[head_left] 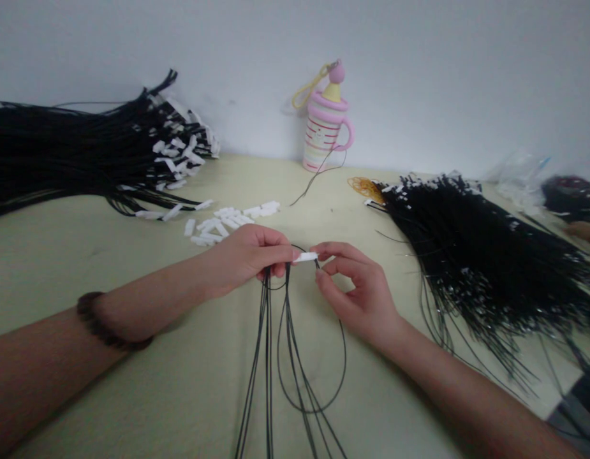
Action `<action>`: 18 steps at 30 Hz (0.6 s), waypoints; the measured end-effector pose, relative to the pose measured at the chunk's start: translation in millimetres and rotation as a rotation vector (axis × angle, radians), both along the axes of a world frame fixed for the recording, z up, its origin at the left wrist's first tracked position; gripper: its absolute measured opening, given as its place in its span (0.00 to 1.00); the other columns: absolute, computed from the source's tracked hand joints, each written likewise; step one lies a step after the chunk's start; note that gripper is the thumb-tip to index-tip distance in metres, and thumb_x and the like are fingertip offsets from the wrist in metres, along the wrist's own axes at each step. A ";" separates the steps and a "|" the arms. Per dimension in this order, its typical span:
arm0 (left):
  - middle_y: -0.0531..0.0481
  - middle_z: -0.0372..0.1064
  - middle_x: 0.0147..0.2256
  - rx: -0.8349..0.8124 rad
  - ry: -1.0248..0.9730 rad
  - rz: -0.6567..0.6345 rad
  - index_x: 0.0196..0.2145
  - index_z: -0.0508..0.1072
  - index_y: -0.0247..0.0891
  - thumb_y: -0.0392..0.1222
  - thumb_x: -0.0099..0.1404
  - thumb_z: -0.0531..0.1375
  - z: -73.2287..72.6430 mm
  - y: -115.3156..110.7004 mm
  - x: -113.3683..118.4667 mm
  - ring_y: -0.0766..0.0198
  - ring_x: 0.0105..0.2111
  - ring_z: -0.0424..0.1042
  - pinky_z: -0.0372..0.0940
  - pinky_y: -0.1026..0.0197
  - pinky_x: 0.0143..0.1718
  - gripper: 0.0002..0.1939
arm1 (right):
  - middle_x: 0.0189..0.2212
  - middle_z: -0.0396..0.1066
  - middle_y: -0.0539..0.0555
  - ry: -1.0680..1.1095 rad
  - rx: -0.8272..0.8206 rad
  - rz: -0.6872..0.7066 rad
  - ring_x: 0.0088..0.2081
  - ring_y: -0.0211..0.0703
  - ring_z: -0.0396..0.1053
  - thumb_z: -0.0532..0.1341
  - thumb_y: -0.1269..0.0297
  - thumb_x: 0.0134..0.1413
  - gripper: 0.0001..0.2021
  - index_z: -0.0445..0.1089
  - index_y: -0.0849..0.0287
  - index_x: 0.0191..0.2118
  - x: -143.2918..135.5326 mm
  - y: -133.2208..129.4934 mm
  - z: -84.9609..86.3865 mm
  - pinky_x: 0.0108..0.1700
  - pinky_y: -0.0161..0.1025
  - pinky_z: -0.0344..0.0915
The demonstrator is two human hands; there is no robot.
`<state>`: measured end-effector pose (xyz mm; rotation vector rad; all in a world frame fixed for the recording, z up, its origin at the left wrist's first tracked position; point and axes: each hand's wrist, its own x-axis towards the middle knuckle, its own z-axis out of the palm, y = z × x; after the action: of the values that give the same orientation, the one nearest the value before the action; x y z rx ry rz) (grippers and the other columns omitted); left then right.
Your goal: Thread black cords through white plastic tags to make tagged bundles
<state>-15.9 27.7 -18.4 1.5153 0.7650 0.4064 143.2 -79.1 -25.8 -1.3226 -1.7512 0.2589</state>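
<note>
My left hand (256, 255) pinches a small white connector (305, 257) by its left end, along with several thin black wires (267, 338) that hang down toward the table's near side. At the connector's right end, the fingers of my right hand (359, 277) are closed around a black wire. That wire sags in a wide loop (345, 357) below my hands. The wire's tip is hidden by my fingers. Just behind my left hand lies a loose heap of white connectors (222, 223) on the table.
A big bundle of black wires with white ends (84, 146) lies at the left. Another black wire bundle (486, 255) spreads over the right side. A pink striped cup (326, 131) stands against the wall. A clear plastic bag (519, 182) and part of another hand (586, 231) show at far right.
</note>
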 end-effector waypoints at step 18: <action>0.56 0.64 0.13 0.085 -0.015 -0.197 0.19 0.72 0.36 0.40 0.52 0.62 27.9 -8.1 -11.0 0.75 0.14 0.58 0.49 0.71 0.15 0.08 | 0.43 0.71 0.57 0.803 -0.595 0.204 0.40 0.40 0.71 0.56 0.69 0.50 0.14 0.65 0.59 0.45 30.3 20.3 -11.4 0.36 0.36 0.66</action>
<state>-26.9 19.6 9.5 1.6484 0.5864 0.3056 173.5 -58.8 -37.2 -1.1729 -1.1304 1.3108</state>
